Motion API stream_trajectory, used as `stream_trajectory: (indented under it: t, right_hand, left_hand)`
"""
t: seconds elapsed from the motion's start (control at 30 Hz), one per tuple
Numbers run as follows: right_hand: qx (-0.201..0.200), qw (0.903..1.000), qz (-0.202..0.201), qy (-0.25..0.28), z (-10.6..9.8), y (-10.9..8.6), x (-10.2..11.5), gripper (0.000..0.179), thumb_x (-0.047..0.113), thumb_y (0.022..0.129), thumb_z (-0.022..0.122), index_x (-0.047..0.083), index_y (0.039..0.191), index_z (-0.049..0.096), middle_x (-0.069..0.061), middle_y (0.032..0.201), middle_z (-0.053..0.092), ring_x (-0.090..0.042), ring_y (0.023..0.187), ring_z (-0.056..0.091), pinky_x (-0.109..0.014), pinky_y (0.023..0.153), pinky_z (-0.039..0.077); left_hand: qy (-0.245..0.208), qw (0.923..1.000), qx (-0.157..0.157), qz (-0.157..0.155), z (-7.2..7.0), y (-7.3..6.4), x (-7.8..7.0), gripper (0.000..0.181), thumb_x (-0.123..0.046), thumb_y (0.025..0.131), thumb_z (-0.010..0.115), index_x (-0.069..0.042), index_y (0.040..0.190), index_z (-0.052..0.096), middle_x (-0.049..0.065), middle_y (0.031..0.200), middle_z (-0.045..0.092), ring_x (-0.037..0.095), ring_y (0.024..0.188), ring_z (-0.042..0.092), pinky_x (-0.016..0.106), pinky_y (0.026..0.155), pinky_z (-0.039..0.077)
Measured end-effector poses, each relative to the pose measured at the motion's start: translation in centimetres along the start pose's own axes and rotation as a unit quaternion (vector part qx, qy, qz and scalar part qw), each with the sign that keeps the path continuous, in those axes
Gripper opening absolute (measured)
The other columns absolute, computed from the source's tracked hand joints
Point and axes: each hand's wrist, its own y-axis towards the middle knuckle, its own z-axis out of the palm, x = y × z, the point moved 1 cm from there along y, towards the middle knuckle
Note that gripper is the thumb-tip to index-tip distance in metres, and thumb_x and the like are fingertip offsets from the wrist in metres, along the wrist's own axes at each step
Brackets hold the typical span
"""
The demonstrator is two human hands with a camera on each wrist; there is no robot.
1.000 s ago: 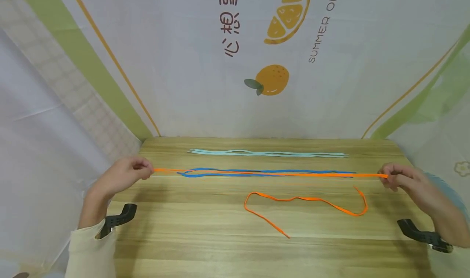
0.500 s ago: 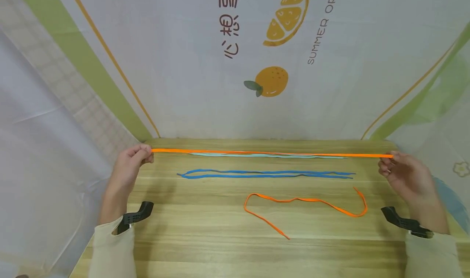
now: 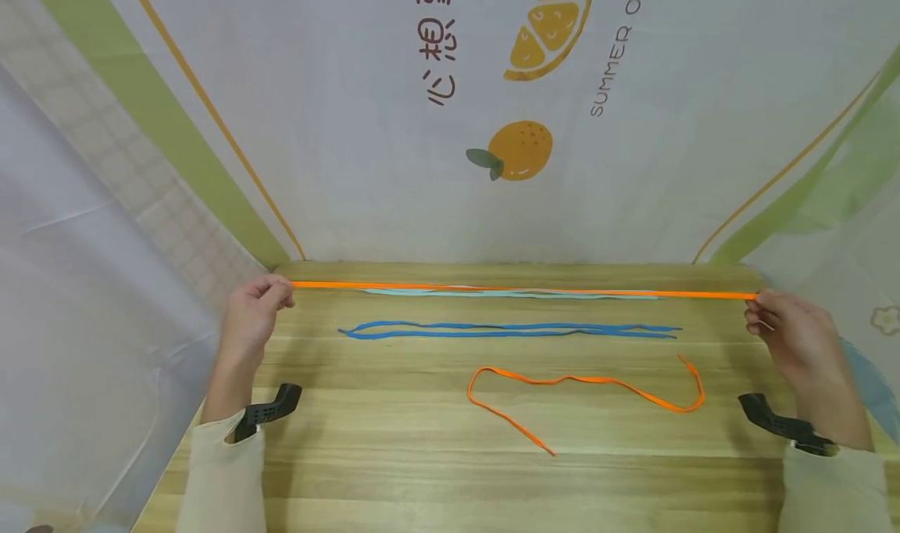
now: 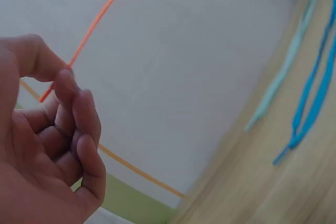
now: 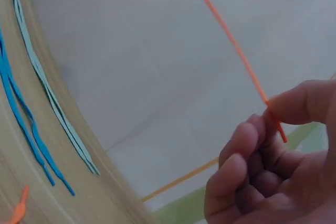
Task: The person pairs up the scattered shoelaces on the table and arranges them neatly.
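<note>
An orange shoelace (image 3: 703, 295) is stretched nearly straight between the two hands, raised above the table. One end is pinched between thumb and finger of the left hand (image 3: 251, 318); its tip pokes out past the fingers in the left wrist view. The right hand (image 3: 801, 334) pinches the opposite end, a short tip showing in the right wrist view. In the head view the taut lace passes in front of a pair of pale mint shoelaces (image 3: 520, 295) along the table's back. Nearer lie blue shoelaces (image 3: 506, 334), side by side. A second orange shoelace (image 3: 591, 379) lies in loose bends closer to the front.
The wooden table (image 3: 422, 478) ends at a white printed cloth (image 3: 366, 166) at the back, and more cloth hangs at both sides. A black wrist mount (image 3: 277, 406) sits on the left forearm, another black mount (image 3: 780, 423) on the right.
Both hands have carried the taut orange shoelace away from the body, from over the blue laces to over the mint ones. During the last half second they have barely shifted.
</note>
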Motion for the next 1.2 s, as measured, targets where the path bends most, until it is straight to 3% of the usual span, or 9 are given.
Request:
stream_trajectory:
  t: [0.07, 0.13, 0.2, 0.3, 0.4, 0.5, 0.73, 0.93, 1.2]
  right_hand:
    - [-0.034, 0.9941, 0.002, -0.103, -0.3, -0.1, 0.1, 0.038, -0.002, 0.115, 0.046, 0.001, 0.096, 0.079, -0.005, 0.090, 0.071, -0.015, 0.079, 0.066, -0.026, 0.068, 0.051]
    - [-0.050, 0.9650, 0.012, -0.257, -0.9, -0.1, -0.1, 0.039, 0.005, 0.116, 0.049, 0.014, 0.095, 0.080, 0.006, 0.090, 0.070, -0.009, 0.081, 0.064, -0.021, 0.068, 0.051]
    - [-0.057, 0.9108, 0.029, -0.408, -1.7, 0.0, -0.5, 0.034, 0.013, 0.116, 0.053, 0.023, 0.097, 0.079, 0.014, 0.089, 0.068, -0.006, 0.082, 0.062, -0.020, 0.070, 0.051]
    - [-0.036, 0.8153, 0.064, -0.574, -3.0, 0.4, -1.1, 0.029, 0.023, 0.116, 0.054, 0.011, 0.108, 0.079, 0.016, 0.094, 0.066, -0.003, 0.083, 0.059, -0.025, 0.072, 0.050]
    - [-0.009, 0.7617, 0.091, -0.641, -3.9, 0.8, -1.6, 0.043, 0.026, 0.115, 0.055, -0.013, 0.122, 0.071, -0.003, 0.103, 0.072, -0.006, 0.087, 0.059, -0.033, 0.076, 0.050]
    - [0.013, 0.7225, 0.099, -0.684, -4.3, 1.0, -1.9, 0.046, 0.027, 0.114, 0.057, -0.015, 0.128, 0.068, -0.021, 0.113, 0.073, -0.018, 0.094, 0.063, -0.037, 0.078, 0.048]
    - [0.017, 0.6910, 0.080, -0.718, -4.6, 1.1, -3.0, 0.043, 0.028, 0.110, 0.065, -0.012, 0.123, 0.073, -0.040, 0.128, 0.066, -0.059, 0.113, 0.061, -0.052, 0.082, 0.051]
    - [0.013, 0.6730, 0.087, -0.734, -4.3, 1.0, -3.3, 0.044, 0.029, 0.108, 0.067, -0.012, 0.122, 0.074, -0.043, 0.129, 0.064, -0.063, 0.114, 0.059, -0.061, 0.086, 0.052]
    - [0.013, 0.6671, 0.110, -0.737, -4.3, 0.5, -3.0, 0.037, 0.031, 0.103, 0.072, -0.006, 0.106, 0.078, -0.030, 0.110, 0.072, -0.043, 0.097, 0.065, -0.040, 0.075, 0.046]
  left_hand:
    - [0.102, 0.9947, 0.012, -0.002, 0.1, 0.1, 0.4, 0.023, -0.015, 0.107, 0.060, -0.005, 0.088, 0.069, -0.006, 0.077, 0.063, 0.014, 0.071, 0.046, 0.027, 0.061, 0.042]
    - [0.174, 0.9843, 0.033, 0.003, 0.2, 0.1, 1.0, 0.021, -0.017, 0.105, 0.060, -0.004, 0.092, 0.070, -0.002, 0.076, 0.064, 0.015, 0.062, 0.041, 0.029, 0.055, 0.036]
    - [0.224, 0.9728, 0.060, 0.011, 0.4, 0.3, 1.9, 0.020, -0.016, 0.103, 0.059, -0.002, 0.095, 0.071, 0.002, 0.077, 0.065, 0.016, 0.059, 0.041, 0.030, 0.054, 0.035]
    - [0.270, 0.9583, 0.093, 0.008, 0.7, 0.6, 3.2, 0.023, -0.016, 0.099, 0.060, 0.000, 0.098, 0.076, 0.006, 0.084, 0.070, 0.019, 0.065, 0.049, 0.033, 0.059, 0.040]
    - [0.316, 0.9406, 0.125, 0.003, 1.0, 0.8, 4.3, 0.023, -0.018, 0.097, 0.063, -0.002, 0.100, 0.079, 0.007, 0.088, 0.072, 0.023, 0.073, 0.056, 0.036, 0.065, 0.044]
    - [0.355, 0.9224, 0.152, -0.001, 1.2, 0.7, 5.0, 0.024, -0.020, 0.096, 0.066, -0.003, 0.102, 0.082, 0.008, 0.091, 0.074, 0.025, 0.079, 0.060, 0.037, 0.068, 0.046]
    - [0.399, 0.9004, 0.172, -0.030, 1.7, 0.3, 5.8, 0.025, -0.023, 0.092, 0.066, -0.007, 0.101, 0.084, 0.007, 0.094, 0.076, 0.023, 0.073, 0.059, 0.035, 0.061, 0.044]
    - [0.419, 0.8904, 0.172, -0.043, 1.9, 0.0, 5.5, 0.028, -0.027, 0.095, 0.069, -0.006, 0.104, 0.083, 0.009, 0.095, 0.077, 0.024, 0.071, 0.059, 0.035, 0.058, 0.044]
    - [0.424, 0.8836, 0.195, -0.039, 1.6, -0.2, 5.6, 0.022, -0.027, 0.093, 0.070, -0.011, 0.081, 0.074, 0.002, 0.075, 0.064, 0.020, 0.065, 0.051, 0.035, 0.059, 0.040]
